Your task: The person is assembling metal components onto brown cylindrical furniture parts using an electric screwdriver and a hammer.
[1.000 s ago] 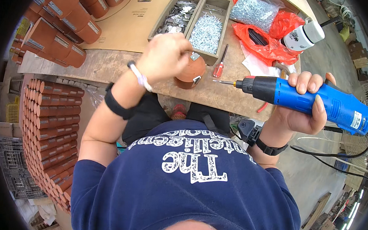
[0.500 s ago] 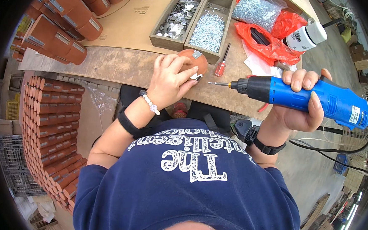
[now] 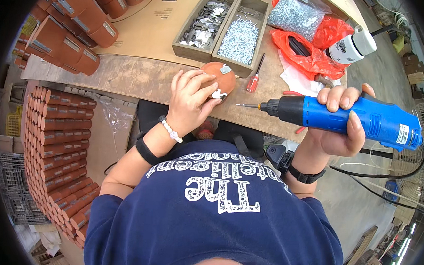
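Observation:
My left hand [image 3: 191, 96] has its fingers closed on a reddish-brown round piece [image 3: 223, 75] at the near part of the workbench. A small metal plate [image 3: 225, 69] lies on its far side. By my fingertips, a second bright metal plate [image 3: 218, 94] sits at its near edge. My right hand [image 3: 342, 125] is wrapped round a blue electric screwdriver [image 3: 375, 121], held level with its bit pointing left. The bit tip is apart from the round piece. A red-handled screwdriver [image 3: 253, 83] lies on the bench between my hands.
Beyond the piece stand two wooden trays, one of metal plates [image 3: 205, 26], one of screws [image 3: 239, 39]. Red plastic bags [image 3: 299, 55] and a white bottle [image 3: 350, 47] are at right. Brown cylinders [image 3: 64, 45] stand at left; more are stacked below [image 3: 66, 138]. A cord [image 3: 389, 175] trails from the tool.
The electric screwdriver has moved slightly left and down in my right hand. My left hand has shifted a little toward me and left, and the round piece has turned slightly.

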The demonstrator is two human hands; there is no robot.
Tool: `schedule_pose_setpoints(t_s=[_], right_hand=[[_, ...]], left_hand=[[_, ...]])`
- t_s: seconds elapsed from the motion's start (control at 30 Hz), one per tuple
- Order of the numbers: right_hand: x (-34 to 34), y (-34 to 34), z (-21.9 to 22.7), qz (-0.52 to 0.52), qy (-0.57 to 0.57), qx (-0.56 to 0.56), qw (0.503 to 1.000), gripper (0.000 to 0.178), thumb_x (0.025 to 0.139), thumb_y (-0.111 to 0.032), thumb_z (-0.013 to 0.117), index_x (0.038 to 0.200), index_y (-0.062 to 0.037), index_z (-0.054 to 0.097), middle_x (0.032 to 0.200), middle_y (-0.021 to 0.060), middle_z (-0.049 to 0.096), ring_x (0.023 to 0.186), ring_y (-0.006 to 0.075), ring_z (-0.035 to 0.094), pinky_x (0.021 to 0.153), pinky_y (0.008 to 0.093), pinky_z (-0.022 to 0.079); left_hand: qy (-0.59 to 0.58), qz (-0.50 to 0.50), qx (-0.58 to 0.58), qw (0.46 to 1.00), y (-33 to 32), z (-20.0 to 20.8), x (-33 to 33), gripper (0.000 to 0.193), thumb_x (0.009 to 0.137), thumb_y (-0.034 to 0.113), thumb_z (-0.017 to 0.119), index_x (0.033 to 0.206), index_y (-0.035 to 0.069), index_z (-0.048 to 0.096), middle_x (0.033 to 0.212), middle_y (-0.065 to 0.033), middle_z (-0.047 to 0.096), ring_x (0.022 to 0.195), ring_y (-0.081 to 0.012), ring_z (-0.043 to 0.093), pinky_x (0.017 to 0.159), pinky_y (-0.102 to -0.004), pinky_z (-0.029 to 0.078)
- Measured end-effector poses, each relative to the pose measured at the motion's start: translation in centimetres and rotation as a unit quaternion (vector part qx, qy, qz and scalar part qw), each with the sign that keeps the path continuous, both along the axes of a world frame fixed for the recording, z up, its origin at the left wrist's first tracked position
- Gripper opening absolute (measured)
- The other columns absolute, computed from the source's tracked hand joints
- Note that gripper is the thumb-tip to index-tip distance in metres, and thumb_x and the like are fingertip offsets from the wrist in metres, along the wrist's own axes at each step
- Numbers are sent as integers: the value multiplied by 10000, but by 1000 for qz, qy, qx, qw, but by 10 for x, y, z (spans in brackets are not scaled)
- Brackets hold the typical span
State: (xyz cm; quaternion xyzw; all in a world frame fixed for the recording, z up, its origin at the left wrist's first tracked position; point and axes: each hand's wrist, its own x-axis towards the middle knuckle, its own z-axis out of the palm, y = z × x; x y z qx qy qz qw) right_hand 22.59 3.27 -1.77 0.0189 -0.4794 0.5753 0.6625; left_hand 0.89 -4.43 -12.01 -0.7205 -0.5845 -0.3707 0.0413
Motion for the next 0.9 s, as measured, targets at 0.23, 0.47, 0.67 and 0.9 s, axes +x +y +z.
schedule_pose_setpoints(t_s=[0.23,0.47,0.67,0.9], right_hand=[[3,-5,1,-18,-30,5,999,520,677,-140,485,1150,13,333,787,91,479,678,182,478,654,355,397],[0,-4,2,-8,-27,-6,1000,515,679,-140,478,1148,12,330,793,96,482,684,188,479,663,358,399],[-11,-2,1,-6,-38,-5,999,507,680,-136,471,1145,10,334,793,95,480,677,192,479,660,360,409],[-30,3,-6,18,-40,-37,998,518,688,-31,499,1160,-17,286,776,117,484,671,229,513,649,397,441]], left_hand=[[75,-48,-31,996,1,12,-23,330,576,175,687,892,133,604,1048,-5,543,1045,-252,437,923,-465,254],[3,4,-20,1000,-3,3,-7,288,607,149,674,881,105,601,1024,-20,561,1040,-256,450,901,-457,268],[-52,46,13,998,-3,-5,7,262,614,136,675,861,90,599,1002,-34,571,1026,-262,462,891,-462,272],[-73,46,16,996,-3,-9,9,243,622,161,672,844,84,612,980,-23,568,1026,-234,458,909,-483,247]])
